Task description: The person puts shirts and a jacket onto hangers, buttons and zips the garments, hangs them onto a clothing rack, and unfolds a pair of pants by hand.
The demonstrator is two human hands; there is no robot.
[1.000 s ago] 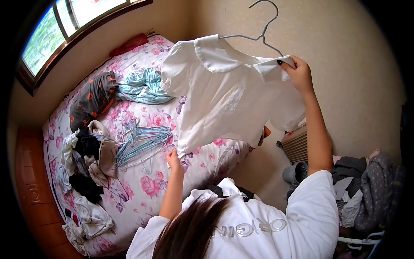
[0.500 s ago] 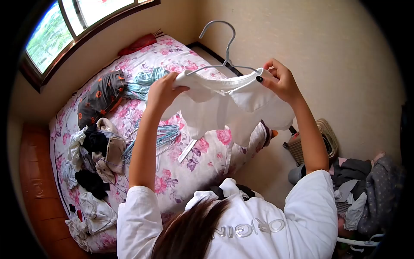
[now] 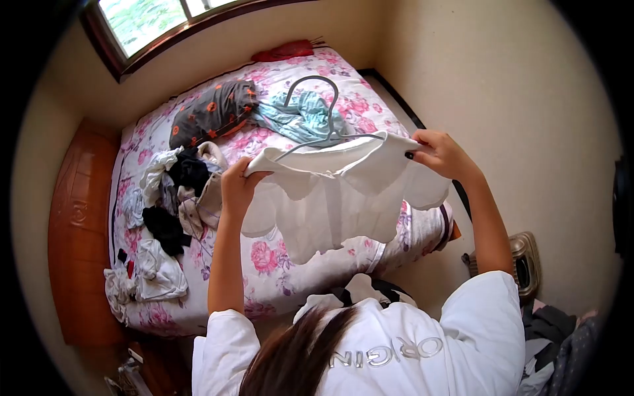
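Note:
A sheer white blouse with a wide collar hangs in the air in front of me, above the bed. My left hand pinches it at the left end of the collar, thumb against fingers. At the opposite end, my right hand grips the collar between thumb and fingers. A grey hanger sits inside the neckline, its hook pointing up and its arms running down under the collar cloth. The lower parts of the hanger are hidden by the blouse.
The bed has a pink floral sheet. On it lie a heap of clothes, a dark patterned bundle, light blue cloth and a red item. A suitcase and more clothes are at the right.
Both hands have spread the collar wider and lowered the blouse, so its front faces me flatter. The hanger has come down with it. My view has turned to the right.

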